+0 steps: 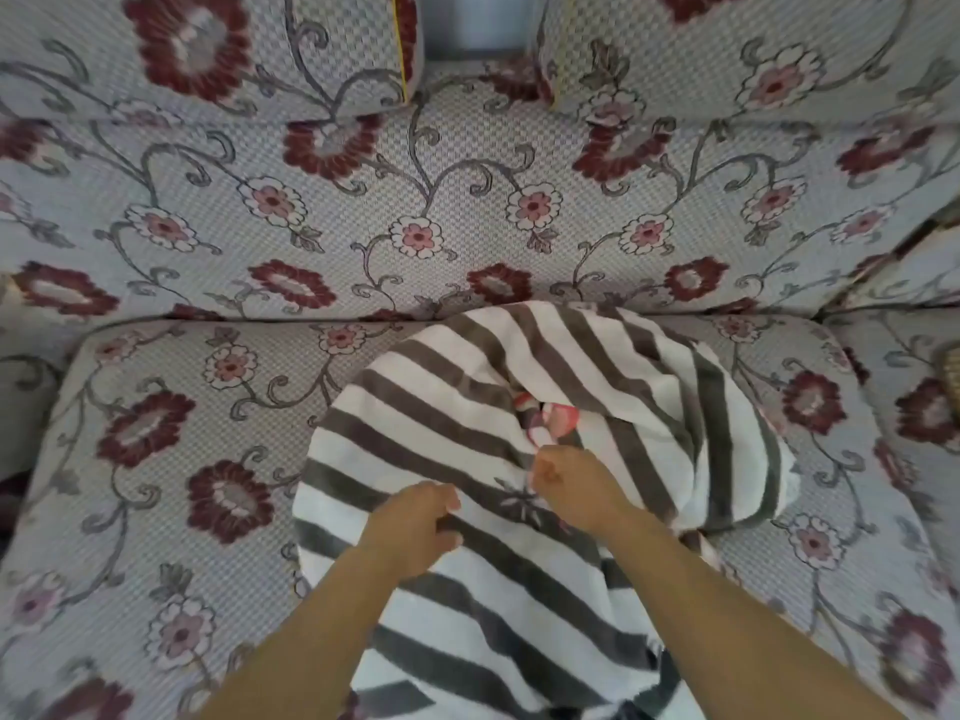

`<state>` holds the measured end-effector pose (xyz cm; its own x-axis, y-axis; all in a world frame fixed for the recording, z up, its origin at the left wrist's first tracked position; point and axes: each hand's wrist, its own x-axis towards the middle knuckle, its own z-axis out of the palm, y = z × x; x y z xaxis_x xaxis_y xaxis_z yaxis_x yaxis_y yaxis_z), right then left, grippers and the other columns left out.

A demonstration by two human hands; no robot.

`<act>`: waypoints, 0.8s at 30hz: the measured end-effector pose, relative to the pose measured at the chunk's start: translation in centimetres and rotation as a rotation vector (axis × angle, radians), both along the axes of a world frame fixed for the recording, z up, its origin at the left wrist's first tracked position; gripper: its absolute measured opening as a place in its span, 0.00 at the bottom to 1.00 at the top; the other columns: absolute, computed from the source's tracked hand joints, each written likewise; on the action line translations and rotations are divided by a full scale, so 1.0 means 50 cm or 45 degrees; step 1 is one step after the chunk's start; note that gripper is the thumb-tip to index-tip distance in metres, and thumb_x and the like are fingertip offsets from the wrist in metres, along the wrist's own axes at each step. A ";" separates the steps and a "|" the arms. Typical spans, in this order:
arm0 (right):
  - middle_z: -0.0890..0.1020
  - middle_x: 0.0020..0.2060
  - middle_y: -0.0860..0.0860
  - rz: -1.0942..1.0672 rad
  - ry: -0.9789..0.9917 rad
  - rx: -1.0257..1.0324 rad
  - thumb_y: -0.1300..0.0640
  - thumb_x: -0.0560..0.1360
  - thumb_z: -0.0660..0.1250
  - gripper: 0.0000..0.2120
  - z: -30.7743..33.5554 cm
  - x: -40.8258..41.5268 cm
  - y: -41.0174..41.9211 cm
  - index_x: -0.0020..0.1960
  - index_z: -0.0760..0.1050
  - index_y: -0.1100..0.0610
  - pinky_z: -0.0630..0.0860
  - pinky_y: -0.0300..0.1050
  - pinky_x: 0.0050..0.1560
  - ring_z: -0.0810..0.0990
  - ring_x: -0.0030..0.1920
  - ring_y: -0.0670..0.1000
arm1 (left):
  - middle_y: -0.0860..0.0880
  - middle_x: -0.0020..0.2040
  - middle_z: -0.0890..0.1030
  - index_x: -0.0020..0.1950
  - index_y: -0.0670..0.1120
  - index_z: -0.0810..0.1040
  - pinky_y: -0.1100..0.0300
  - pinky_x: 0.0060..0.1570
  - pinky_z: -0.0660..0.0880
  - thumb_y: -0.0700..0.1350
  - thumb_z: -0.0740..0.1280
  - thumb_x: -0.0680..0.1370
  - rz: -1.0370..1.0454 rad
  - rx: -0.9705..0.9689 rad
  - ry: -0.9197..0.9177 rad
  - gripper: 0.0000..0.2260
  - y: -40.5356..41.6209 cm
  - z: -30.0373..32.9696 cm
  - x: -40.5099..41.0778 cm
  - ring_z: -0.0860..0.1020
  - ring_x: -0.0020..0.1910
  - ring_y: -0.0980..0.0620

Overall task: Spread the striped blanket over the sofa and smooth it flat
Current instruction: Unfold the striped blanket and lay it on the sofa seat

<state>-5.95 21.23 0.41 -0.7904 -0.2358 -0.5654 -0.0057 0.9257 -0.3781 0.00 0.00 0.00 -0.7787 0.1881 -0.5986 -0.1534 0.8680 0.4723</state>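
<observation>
The striped blanket point(467, 407), white with grey-brown bands, lies bunched in a heap on the middle and right of the sofa seat point(156, 459). It trails down over the front edge toward me. My left hand point(415, 527) grips a fold of the blanket near its middle with curled fingers. Just to the right, my right hand point(571, 485) pinches another fold. A red and white patch point(550, 418) shows in a gap between folds above my right hand.
The sofa has grey upholstery with dark red and pink flowers. Its backrest point(467, 200) rises behind the seat, with two matching cushions point(208, 44) on top. The left half of the seat is uncovered. Another seat section point(909, 407) adjoins at the right.
</observation>
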 end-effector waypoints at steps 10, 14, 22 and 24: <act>0.65 0.67 0.55 0.546 -0.161 0.362 0.45 0.72 0.67 0.28 -0.129 0.110 -0.015 0.69 0.65 0.52 0.59 0.56 0.69 0.64 0.68 0.59 | 0.48 0.60 0.75 0.59 0.49 0.74 0.54 0.59 0.68 0.41 0.60 0.76 -0.348 -0.430 0.027 0.13 0.028 -0.135 0.102 0.72 0.59 0.45; 0.77 0.48 0.55 0.291 -0.088 0.015 0.60 0.78 0.59 0.03 -0.116 0.102 -0.035 0.49 0.71 0.54 0.71 0.50 0.54 0.76 0.51 0.57 | 0.43 0.50 0.81 0.54 0.47 0.72 0.50 0.50 0.75 0.40 0.57 0.76 0.274 -0.110 0.166 0.09 -0.010 -0.084 0.045 0.78 0.51 0.40; 0.82 0.46 0.55 -1.051 -0.392 -1.228 0.56 0.81 0.57 0.11 0.150 -0.062 -0.117 0.52 0.77 0.57 0.76 0.47 0.50 0.79 0.47 0.55 | 0.47 0.40 0.78 0.49 0.43 0.76 0.59 0.36 0.69 0.37 0.63 0.78 0.856 0.512 0.541 0.04 -0.120 0.166 -0.134 0.74 0.38 0.52; 0.82 0.53 0.61 -1.230 -0.476 -1.515 0.54 0.81 0.56 0.16 0.220 -0.092 -0.128 0.61 0.75 0.62 0.79 0.51 0.51 0.81 0.52 0.59 | 0.49 0.44 0.79 0.51 0.45 0.76 0.62 0.39 0.71 0.41 0.64 0.79 0.953 0.610 0.622 0.03 -0.133 0.191 -0.130 0.75 0.41 0.53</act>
<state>-10.54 14.83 11.40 -0.7630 -0.1790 -0.6211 0.6441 -0.2916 -0.7072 -6.50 -6.64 9.53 -0.9343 -0.3118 -0.1729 -0.2773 0.3304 0.9022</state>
